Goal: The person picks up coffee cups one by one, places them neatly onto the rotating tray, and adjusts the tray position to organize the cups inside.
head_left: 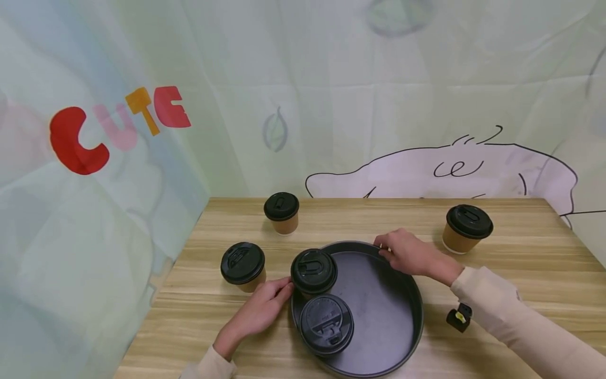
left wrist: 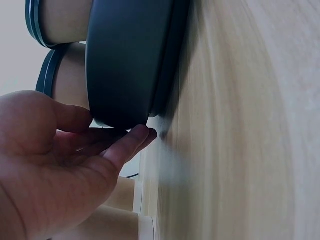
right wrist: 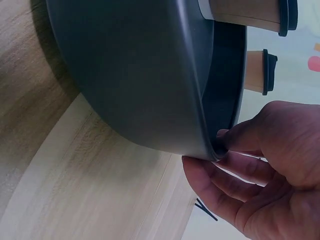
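A round dark baking pan (head_left: 379, 316) is held between both hands over the wooden table. At its far right rim, my right hand (head_left: 409, 253) pinches the wall, thumb inside and fingers outside in the right wrist view. My left hand (head_left: 262, 310) grips the left side; the left wrist view has the thumb (left wrist: 75, 118) near the rim and fingertips (left wrist: 135, 137) low on the outer wall. Two paper cups with black lids stand inside on the left: a rear cup (head_left: 313, 271) and a front cup (head_left: 326, 325).
Outside the pan stand three more lidded paper cups: a left cup (head_left: 243, 266) beside my left hand, a back cup (head_left: 281, 212), and a right cup (head_left: 466, 228). A small black object (head_left: 459, 317) shows by the right sleeve. A printed curtain (head_left: 284, 95) hangs behind the table.
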The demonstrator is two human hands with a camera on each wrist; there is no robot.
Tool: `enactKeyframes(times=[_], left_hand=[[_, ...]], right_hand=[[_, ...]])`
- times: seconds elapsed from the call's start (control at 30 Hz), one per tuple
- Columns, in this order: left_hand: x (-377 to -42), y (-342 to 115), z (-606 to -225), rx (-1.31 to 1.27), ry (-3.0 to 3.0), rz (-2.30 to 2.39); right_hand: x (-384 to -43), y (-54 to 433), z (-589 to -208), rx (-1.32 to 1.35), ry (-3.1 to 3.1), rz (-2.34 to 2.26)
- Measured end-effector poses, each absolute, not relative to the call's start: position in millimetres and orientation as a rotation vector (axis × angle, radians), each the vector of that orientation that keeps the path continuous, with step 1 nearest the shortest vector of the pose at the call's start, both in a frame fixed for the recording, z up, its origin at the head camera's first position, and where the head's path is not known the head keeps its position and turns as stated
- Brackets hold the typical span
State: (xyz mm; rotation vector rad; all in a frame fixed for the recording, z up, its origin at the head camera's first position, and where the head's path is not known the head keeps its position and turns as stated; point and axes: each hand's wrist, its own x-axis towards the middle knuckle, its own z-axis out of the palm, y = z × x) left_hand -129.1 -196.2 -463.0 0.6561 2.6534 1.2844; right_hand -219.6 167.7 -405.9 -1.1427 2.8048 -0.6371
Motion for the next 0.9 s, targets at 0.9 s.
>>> enactKeyframes(times=[0.9], left_hand=[[-136, -199, -475, 0.585, 2.625, 1.309]], right_hand=[[-199, 184, -408, -1.079, 2.849, -0.682]])
